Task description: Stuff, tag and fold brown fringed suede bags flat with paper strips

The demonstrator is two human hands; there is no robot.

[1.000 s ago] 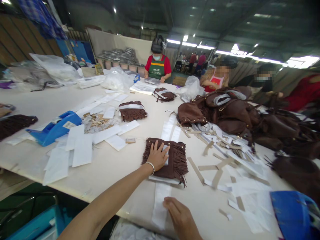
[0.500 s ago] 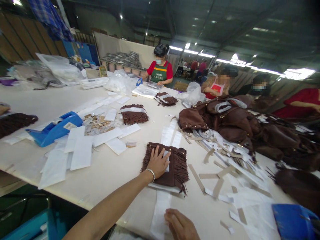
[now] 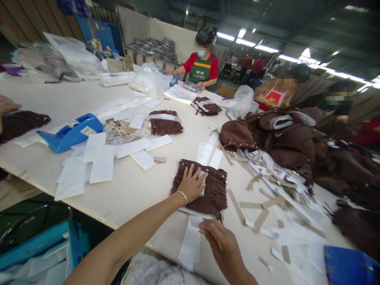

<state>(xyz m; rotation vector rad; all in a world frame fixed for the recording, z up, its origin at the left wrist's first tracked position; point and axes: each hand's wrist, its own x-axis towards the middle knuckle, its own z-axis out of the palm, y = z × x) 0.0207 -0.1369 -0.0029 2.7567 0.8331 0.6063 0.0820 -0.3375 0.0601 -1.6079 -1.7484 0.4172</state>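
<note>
A brown fringed suede bag [image 3: 213, 190] lies flat on the white table [image 3: 130, 198], on top of a long white paper strip [image 3: 190, 241]. My left hand [image 3: 191, 184] rests on the bag with fingers spread, a bracelet on its wrist. My right hand [image 3: 221, 243] is just below the bag's lower edge, its fingertips pinching the white strip where it comes out from under the bag.
White paper sheets [image 3: 101, 162] and a blue tape dispenser [image 3: 73, 132] lie to the left. Two more fringed bags [image 3: 164, 122] sit further back. A heap of brown bags [image 3: 285, 138] and paper scraps [image 3: 279, 198] fills the right. Masked people in aprons [image 3: 203, 65] work across the table.
My right hand has moved up along the white strip from the table's near edge to just under the bag. My left hand stays pressed on the bag.
</note>
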